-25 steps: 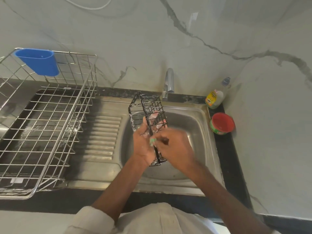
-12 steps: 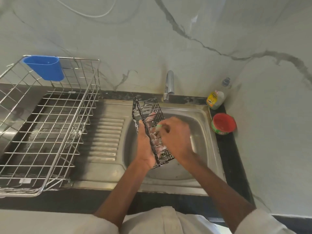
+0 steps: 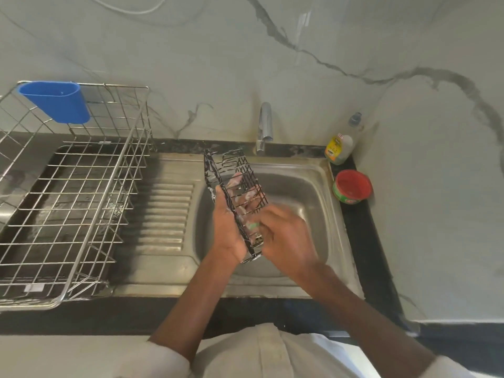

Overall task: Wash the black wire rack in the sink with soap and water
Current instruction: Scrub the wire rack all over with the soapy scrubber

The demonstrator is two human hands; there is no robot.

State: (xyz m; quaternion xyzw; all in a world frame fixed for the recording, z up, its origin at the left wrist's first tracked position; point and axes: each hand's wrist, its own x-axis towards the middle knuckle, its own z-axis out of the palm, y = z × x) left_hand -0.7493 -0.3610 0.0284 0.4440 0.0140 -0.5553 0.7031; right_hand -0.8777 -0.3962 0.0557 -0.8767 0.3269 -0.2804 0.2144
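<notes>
The black wire rack [image 3: 234,170] is held tilted on its side above the steel sink [image 3: 308,186], streaked with white soap foam. My left hand [image 3: 227,230] grips its left long edge, with the fingers showing through the wires on the far side. My right hand [image 3: 286,236] is blurred against the rack's lower right side and pinches a small green scrubber [image 3: 253,226] against the wires. The tap [image 3: 265,126] stands just behind the rack; no water stream is visible.
A steel dish drainer [image 3: 81,200] with a blue cutlery cup [image 3: 56,102] stands on the draining board at the left. A dish soap bottle [image 3: 339,147] and a red-lidded green tub [image 3: 353,186] sit on the black counter to the right of the sink.
My right hand went up the rack with the scrubber and came back down toward its lower end. The left hand keeps its hold; the rack stays over the sink.
</notes>
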